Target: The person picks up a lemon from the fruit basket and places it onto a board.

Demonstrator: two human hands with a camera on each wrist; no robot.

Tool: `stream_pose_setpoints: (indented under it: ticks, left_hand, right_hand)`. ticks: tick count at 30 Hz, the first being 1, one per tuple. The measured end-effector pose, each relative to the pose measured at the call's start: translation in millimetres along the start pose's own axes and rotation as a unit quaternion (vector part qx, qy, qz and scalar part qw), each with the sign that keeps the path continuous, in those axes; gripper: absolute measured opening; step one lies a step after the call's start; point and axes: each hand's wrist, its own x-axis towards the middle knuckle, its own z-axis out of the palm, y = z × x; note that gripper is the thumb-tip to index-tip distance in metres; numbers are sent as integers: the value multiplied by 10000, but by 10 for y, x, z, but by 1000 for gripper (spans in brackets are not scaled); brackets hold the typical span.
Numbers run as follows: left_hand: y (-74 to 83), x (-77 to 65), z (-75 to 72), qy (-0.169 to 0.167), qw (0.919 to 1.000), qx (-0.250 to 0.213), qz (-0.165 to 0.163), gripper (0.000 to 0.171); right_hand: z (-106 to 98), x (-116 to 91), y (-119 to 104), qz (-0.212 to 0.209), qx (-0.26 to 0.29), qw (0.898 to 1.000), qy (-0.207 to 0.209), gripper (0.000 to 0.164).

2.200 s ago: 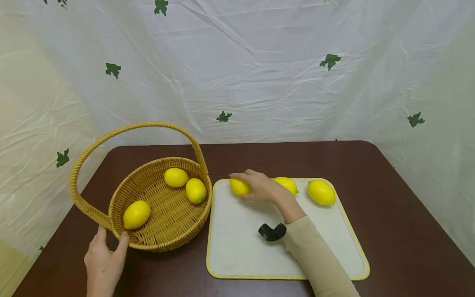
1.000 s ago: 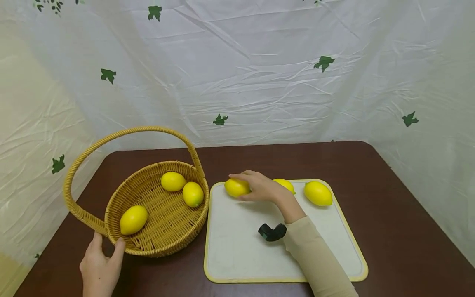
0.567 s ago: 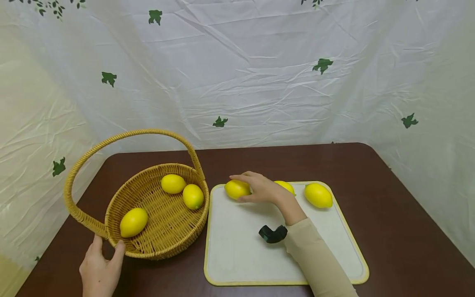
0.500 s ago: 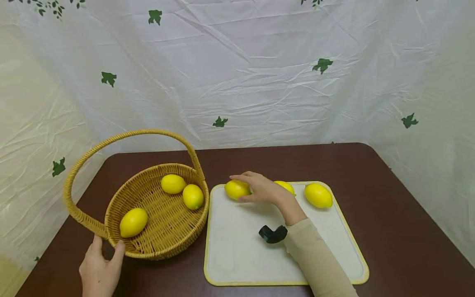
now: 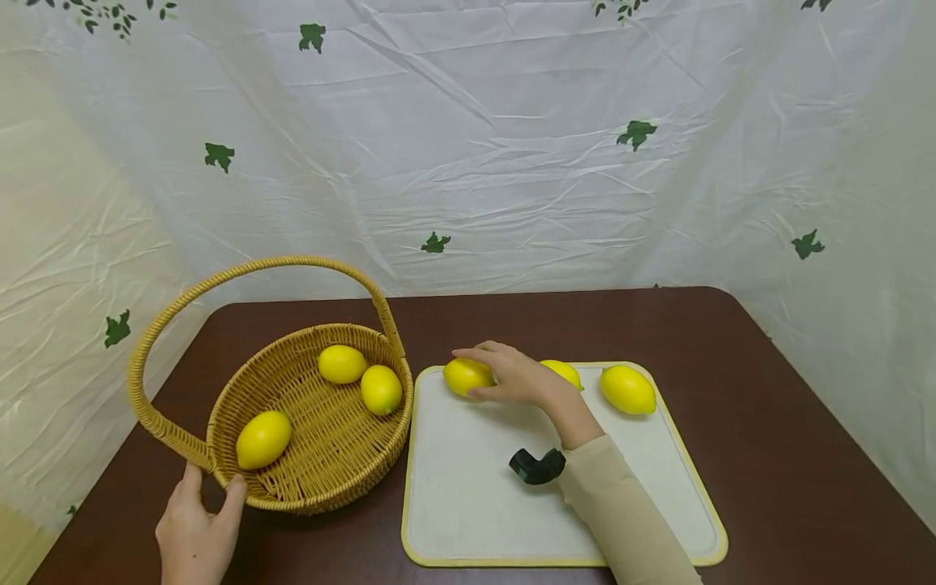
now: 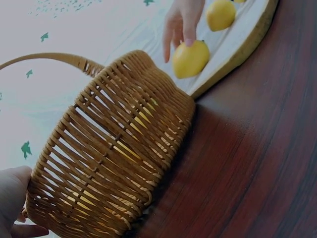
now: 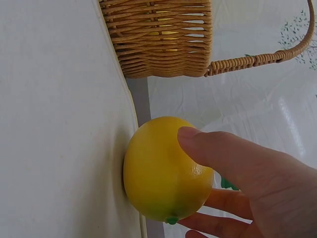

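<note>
Basket (image 5: 322, 443) at left, gripped by left hand (image 5: 196, 530), contains three lemons (image 5: 263, 439); right hand (image 5: 515, 375) grips another lemon (image 5: 466, 377) on tray's (image 5: 468, 496) far left.

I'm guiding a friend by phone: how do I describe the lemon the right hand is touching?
On the dark table, find the basket, then the white board to its right. Three lemons line the board's far edge; yours is the leftmost lemon, at the corner nearest the basket. Only this one is touched by the right hand.
</note>
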Motion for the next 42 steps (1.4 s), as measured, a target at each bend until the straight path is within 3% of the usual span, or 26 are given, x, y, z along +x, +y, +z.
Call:
stream_pose_setpoints:
  ticks: [6,12,18,26,35,42]
  left_hand:
    - [-5,10,-9,-235,9997,-4,-62,62]
    - [4,14,-16,-283,9996,-32,-55,59]
    - [-6,-1,-8,-141,9998,-169,25,51]
    - [17,-19,16,-116,9994,-305,77,52]
    - [30,-23,28,12,9986,-436,292,56]
    - [31,-25,30,112,9980,-483,403,57]
  right_hand:
    - [-14,-15,-19,2,-3,10000,22,57]
    - [-56,0,-111,-299,181,9992,213,50]
    - [-95,68,-315,-802,201,9957,425,43]
    - [-246,206,-742,-1442,-237,9874,603,37]
    - [-337,535,-1244,-1998,-742,9769,166,34]
    - [-259,845,-1455,-1914,-886,9765,-438,35]
